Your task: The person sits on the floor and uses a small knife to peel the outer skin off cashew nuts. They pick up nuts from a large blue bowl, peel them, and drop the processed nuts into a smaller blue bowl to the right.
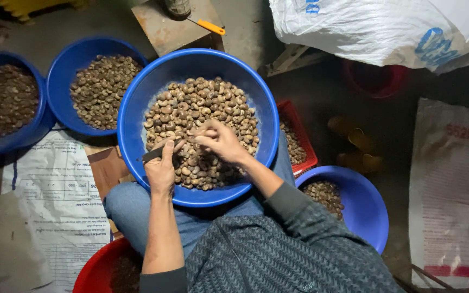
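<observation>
A big blue basin (137,103) rests on my lap, filled with brown cashew nuts (202,108). My left hand (161,169) sits at the basin's near-left rim and grips a small dark knife (152,154), thumb stretched toward the nuts. My right hand (221,141) hovers over the middle of the pile, fingers pinched on a single nut (197,133) just beside the blade. The two hands nearly touch above the nuts.
Two more blue basins of nuts (101,87) (4,100) stand at left. A red crate (299,141) and another blue basin (362,203) sit at right, a red basin (96,271) at lower left. Printed sacks (386,27) (451,190), paper sheets (55,201), and a stool with an orange-handled tool (211,26) surround me.
</observation>
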